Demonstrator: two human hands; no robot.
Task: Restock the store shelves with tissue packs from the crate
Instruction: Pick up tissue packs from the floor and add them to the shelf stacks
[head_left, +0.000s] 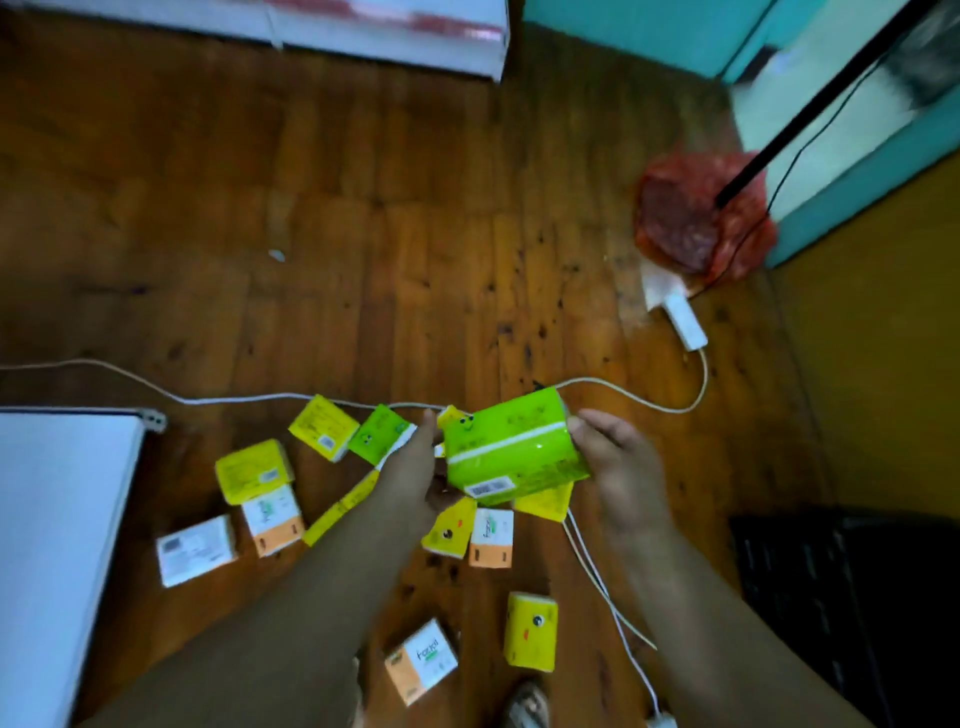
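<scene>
Closest to the person, a white-and-orange tissue pack (421, 660) and a yellow tissue pack (531, 631) lay on the wooden floor (363, 208), just beside a sandalled foot (527, 706).

Above them, the step in hand looked like lifting one pack to carry to a shelf. It would go best with the soft pack kept level, squeezed lightly at both ends so the wrapper did not buckle, and lifted clear of the white cable (623, 395) trailing under it.

The green tissue pack (511, 449) was off the floor, held between the hands. The left hand (415, 467) curled round its left end, thumb up along the side. The right hand (618, 462) gripped the right end with its thumb on the upper edge; its fingers could not be made out under the pack.

More yellow, green and white packs lay scattered beneath and left of the hands. To the right sat a dark crate (857, 597). Farther off, a power strip (685, 322) lay near a red plastic bag (696, 218). A white shelf unit (384, 31) stood farthest, well apart from the pack.
</scene>
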